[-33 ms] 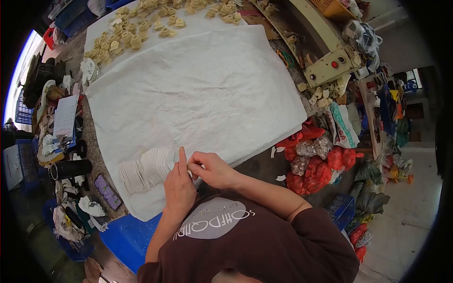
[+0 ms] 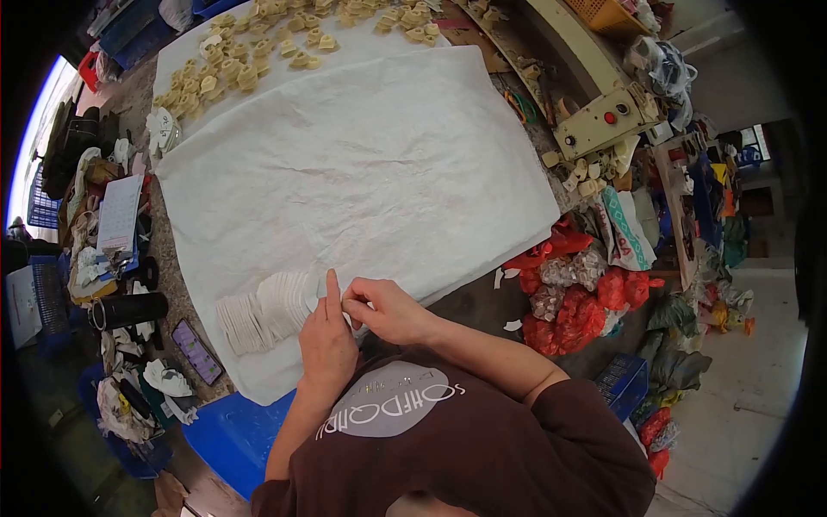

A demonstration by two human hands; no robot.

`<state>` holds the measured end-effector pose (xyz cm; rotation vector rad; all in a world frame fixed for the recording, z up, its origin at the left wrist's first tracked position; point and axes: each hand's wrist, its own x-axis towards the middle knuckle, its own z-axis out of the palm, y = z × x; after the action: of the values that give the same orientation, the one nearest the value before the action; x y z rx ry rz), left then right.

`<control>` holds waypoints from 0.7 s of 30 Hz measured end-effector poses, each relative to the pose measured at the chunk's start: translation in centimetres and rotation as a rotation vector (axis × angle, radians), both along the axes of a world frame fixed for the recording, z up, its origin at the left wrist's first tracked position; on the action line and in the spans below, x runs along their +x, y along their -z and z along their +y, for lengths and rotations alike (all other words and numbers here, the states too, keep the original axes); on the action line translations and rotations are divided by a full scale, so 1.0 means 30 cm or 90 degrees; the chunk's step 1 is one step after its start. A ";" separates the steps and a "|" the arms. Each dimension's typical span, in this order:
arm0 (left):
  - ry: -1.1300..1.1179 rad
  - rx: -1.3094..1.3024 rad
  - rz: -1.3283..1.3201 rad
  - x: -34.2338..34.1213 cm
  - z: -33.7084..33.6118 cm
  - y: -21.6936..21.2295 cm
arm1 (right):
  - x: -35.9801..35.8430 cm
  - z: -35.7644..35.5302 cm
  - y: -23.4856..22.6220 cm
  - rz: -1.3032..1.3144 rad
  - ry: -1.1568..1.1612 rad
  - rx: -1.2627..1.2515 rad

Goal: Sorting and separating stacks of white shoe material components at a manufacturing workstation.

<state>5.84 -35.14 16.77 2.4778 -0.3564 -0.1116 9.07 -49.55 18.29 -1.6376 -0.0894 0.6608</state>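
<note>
My left hand [image 2: 327, 349] and my right hand [image 2: 392, 312] meet at the near edge of a white cloth [image 2: 362, 164], close in front of my body. The left hand's index finger points up straight, its other fingers folded in towards the right hand. Thumb and forefinger of the right hand pinch together against the left fingers. Whatever lies between them is too small or hidden to make out. Just left of my left hand, thin white curved pieces [image 2: 280, 302] stand in a tight overlapping row on the cloth, beside a second row of flat white pieces [image 2: 242, 324].
Many yellowish moulded pieces [image 2: 231, 69] cover the far end of the table. A beige machine with a red button [image 2: 610, 118] stands at far right. Red plastic bags [image 2: 564, 319] lie to the right. On the left are a phone [image 2: 196, 351] and a black cylinder [image 2: 129, 310].
</note>
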 end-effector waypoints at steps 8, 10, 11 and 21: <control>0.009 0.007 -0.014 -0.004 -0.005 -0.003 | -0.002 0.008 0.033 0.005 0.025 0.005; -0.009 -0.060 0.029 -0.005 -0.006 -0.004 | -0.006 0.009 0.046 0.010 0.029 0.026; -0.007 -0.060 0.029 -0.003 -0.003 -0.007 | -0.008 0.008 0.050 0.016 0.034 0.048; -0.059 -0.362 0.250 -0.004 0.036 -0.028 | -0.031 -0.006 0.070 0.119 0.067 0.241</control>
<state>5.71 -34.07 17.60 1.8525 -0.0840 -0.3931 8.13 -49.73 16.18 -1.2038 0.0071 0.6674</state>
